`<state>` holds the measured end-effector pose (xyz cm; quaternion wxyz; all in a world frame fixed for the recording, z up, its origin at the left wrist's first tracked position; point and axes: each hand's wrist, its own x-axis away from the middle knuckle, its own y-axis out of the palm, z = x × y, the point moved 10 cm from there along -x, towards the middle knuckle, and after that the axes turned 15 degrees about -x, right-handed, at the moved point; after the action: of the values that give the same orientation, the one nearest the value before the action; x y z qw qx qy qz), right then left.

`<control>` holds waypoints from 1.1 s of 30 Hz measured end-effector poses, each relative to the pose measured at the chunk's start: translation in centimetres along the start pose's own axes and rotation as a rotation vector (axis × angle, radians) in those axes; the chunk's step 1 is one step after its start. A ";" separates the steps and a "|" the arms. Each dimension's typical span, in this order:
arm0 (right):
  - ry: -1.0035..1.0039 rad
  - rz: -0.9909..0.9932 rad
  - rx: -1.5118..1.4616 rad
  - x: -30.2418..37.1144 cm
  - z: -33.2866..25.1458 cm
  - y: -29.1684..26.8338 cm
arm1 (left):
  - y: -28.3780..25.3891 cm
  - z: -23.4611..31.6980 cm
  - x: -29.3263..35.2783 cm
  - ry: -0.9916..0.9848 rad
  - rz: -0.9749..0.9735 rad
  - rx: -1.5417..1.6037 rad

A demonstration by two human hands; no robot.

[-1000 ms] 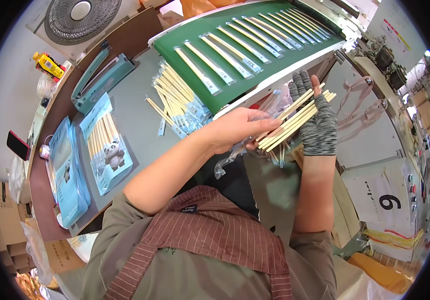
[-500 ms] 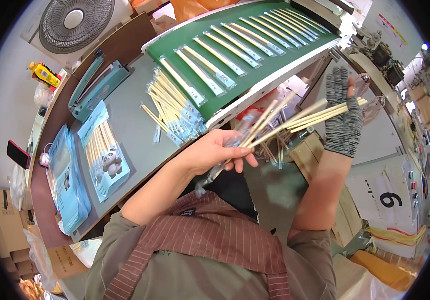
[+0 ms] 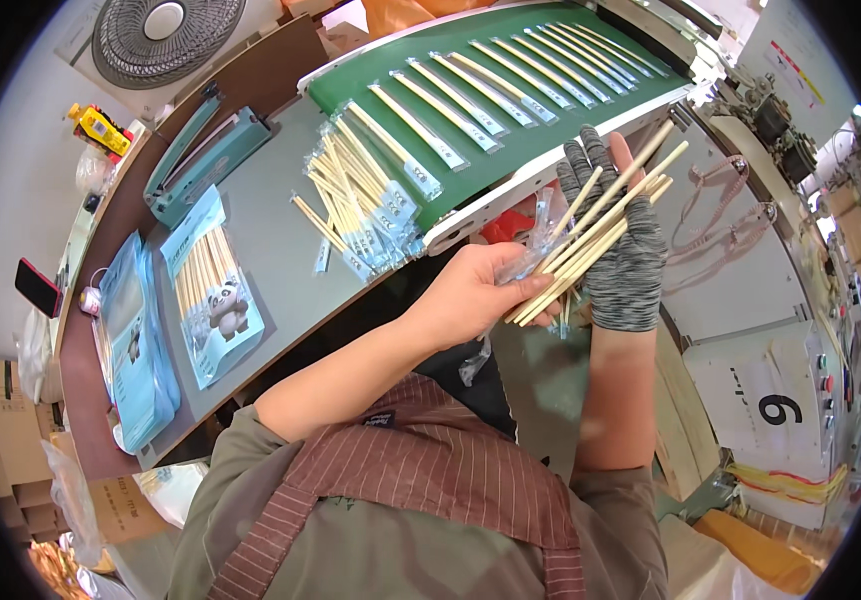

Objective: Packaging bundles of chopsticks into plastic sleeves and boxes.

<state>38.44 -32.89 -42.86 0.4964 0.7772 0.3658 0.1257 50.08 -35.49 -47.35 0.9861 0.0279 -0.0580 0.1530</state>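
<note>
My bare left hand (image 3: 495, 285) is closed on a loose bunch of pale wooden chopsticks (image 3: 590, 245) and crumpled clear wrappers (image 3: 525, 262). The sticks fan up and to the right, lying across the palm of my right hand (image 3: 622, 255). That hand wears a grey striped glove with bare fingertip showing; its fingers are stretched out flat behind the sticks. To the left, a pile of wrapped chopsticks (image 3: 355, 195) rests on the grey table beside the green conveyor belt (image 3: 345, 92). Wrapped chopsticks (image 3: 455, 105) lie in a spaced row along the belt.
A teal sealer (image 3: 205, 165) stands at the back left of the table (image 3: 285, 170). Nearer are a blue panda-printed pack of chopsticks (image 3: 212, 290) and a stack of blue bags (image 3: 140, 350). A white machine cabinet (image 3: 765, 400) stands on the right.
My right hand has moved left, closer to my left hand. The chopsticks now lie more steeply across the gloved palm. On the belt, the row has shifted toward the pile.
</note>
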 end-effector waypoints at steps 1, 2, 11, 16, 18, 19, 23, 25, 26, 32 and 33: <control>0.038 0.039 -0.157 0.1 0.4 0.0 | -0.1 -0.2 0.1 -0.008 0.021 -0.016; 0.076 0.042 -0.118 0.4 0.5 0.4 | -0.1 0.2 0.4 -0.011 0.023 0.025; -0.063 -0.047 0.111 0.1 0.0 -0.1 | -1.0 -0.4 1.8 -0.036 0.090 -0.065; -0.062 0.011 0.314 -0.4 0.3 -1.7 | -1.2 -1.0 2.0 -0.078 0.064 -0.043; -0.024 -0.067 0.291 -0.3 0.7 -0.5 | -1.2 -1.0 2.2 -0.076 0.045 -0.050; 0.011 -0.045 0.259 -0.2 1.0 -0.6 | -1.3 -1.0 2.2 -0.073 0.032 -0.046; 0.089 -0.011 0.178 -0.3 1.3 -0.9 | -1.6 -0.5 2.7 -0.064 0.022 -0.068; 0.064 0.064 0.124 -0.2 0.7 -0.1 | -2.2 -1.0 3.2 -0.055 0.037 -0.085; 0.088 -0.041 0.107 -0.6 0.3 -0.3 | -2.1 -0.9 3.3 -0.037 0.032 -0.102; -0.176 -0.173 0.211 -3.8 -10.2 -7.8 | -3.7 -1.8 3.0 -0.060 0.146 -0.082; -0.163 -0.179 0.197 -3.6 -8.5 -6.3 | -4.2 -1.8 2.8 -0.065 0.164 -0.087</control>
<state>28.36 -28.13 -43.67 0.4551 0.7940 0.4026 -0.0193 54.23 -38.54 -48.96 0.9682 -0.0149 -0.0989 0.2294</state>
